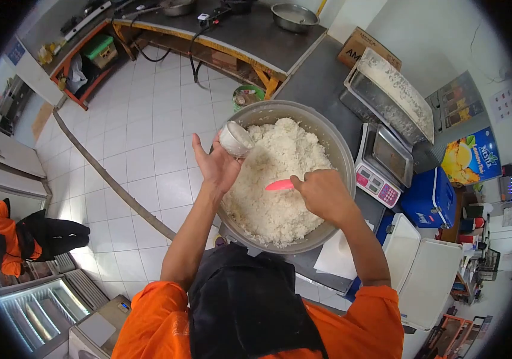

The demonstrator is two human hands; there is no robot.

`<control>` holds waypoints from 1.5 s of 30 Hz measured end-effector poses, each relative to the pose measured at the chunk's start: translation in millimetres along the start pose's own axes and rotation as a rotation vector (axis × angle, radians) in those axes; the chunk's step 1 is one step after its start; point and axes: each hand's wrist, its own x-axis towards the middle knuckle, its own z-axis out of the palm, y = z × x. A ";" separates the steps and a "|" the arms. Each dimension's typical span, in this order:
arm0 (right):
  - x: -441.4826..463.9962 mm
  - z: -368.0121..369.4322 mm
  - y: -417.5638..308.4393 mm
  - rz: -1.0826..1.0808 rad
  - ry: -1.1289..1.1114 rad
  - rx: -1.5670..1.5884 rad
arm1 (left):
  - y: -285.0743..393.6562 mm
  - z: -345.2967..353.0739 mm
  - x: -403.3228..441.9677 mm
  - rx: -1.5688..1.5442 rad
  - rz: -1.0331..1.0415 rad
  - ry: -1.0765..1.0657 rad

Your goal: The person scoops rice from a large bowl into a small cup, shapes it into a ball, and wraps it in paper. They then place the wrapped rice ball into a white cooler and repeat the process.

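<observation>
Our right hand (328, 194) grips a pink paddle (279, 185) over the rice (292, 146), mid-frame | our left hand (220, 166), palm up, holds a white cup (236, 139), left of centre | big pot (341, 152) beneath, centre | digital scale (386, 163) on the worktop (322, 81), right of centre

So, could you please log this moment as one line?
left hand: holds cup | right hand: holds pink paddle | rice: in pot | scale: beside pot

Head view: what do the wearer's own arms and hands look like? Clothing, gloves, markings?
Left sleeve and right sleeve: bright orange, loose, ending around the elbows. Forearms bare below. Left hand and right hand have no gloves; no watch or bracelet visible. A black garment, apparently an apron, covers the orange top's front.
</observation>
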 end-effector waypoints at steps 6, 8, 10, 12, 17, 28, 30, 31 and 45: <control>41.9 94.7 -30.6 -0.027 -0.210 0.278 | 23.9 19.6 -30.2 -0.161 -0.042 -0.082; 55.0 125.2 -52.2 -0.055 -0.171 0.305 | 31.8 22.0 -42.3 -0.184 -0.047 -0.071; 53.6 131.1 -56.7 -0.087 -0.132 0.324 | 40.0 21.0 -54.8 -0.211 -0.042 -0.064; 50.6 126.8 -55.1 -0.111 -0.396 0.455 | 50.0 16.8 -70.6 -0.204 -0.023 -0.056; 39.8 138.8 -0.9 -0.292 -0.536 0.754 | 56.2 10.0 -96.0 -0.206 0.002 0.029; -6.3 13.3 -1.0 0.262 0.114 0.861 | -3.0 2.0 -88.2 0.051 -0.036 0.221; -5.1 13.4 -43.9 0.341 0.221 0.367 | -17.8 6.1 -81.5 0.086 -0.061 0.262; -7.2 28.5 -72.6 0.316 0.274 0.154 | -23.2 9.1 -78.6 0.116 -0.104 0.255; -19.3 55.4 -90.9 0.663 0.433 0.880 | -51.0 2.8 -52.7 0.048 -0.253 0.103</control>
